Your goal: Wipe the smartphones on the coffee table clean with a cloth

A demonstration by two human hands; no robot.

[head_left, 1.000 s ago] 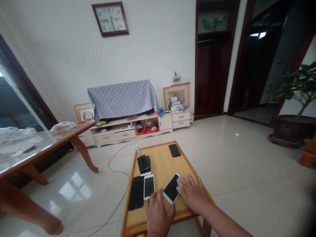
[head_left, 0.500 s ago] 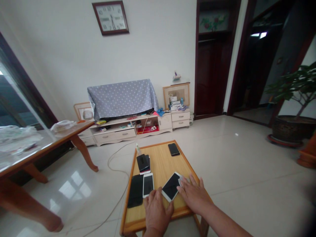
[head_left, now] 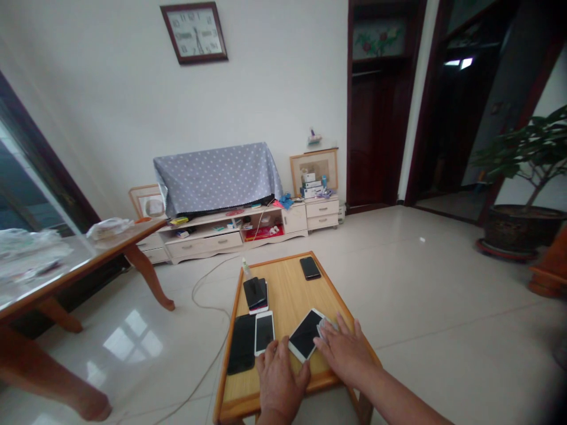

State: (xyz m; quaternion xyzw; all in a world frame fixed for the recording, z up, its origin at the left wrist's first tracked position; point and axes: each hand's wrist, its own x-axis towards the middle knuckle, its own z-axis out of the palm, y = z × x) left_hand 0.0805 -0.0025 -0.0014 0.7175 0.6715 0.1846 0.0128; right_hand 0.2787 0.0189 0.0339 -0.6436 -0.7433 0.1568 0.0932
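Note:
A white tablet (head_left: 305,335) with a dark screen lies at an angle on the small wooden table (head_left: 287,295). My left hand (head_left: 282,375) steadies its lower left corner between thumb and fingers. Under the fingers of my right hand (head_left: 348,351) is a crumpled pale cloth (head_left: 326,328), pressed on the tablet's right side; the palm hides part of it. Left of the tablet are a white phone (head_left: 264,333) and a larger black tablet (head_left: 241,344). Behind these sits a small stack of dark phones (head_left: 255,293). Another black phone (head_left: 310,268) lies near the far right corner.
A small clear bottle (head_left: 245,268) stands at the table's far left corner. A cable (head_left: 212,305) runs over the tiled floor. To the left is a larger wooden table (head_left: 133,234); a low white cabinet (head_left: 208,243) lines the wall, and a potted plant (head_left: 522,227) stands right.
My right hand has shifted slightly left and down with the cloth on the tablet. My left hand stays at the tablet's corner. The whole view has moved a little.

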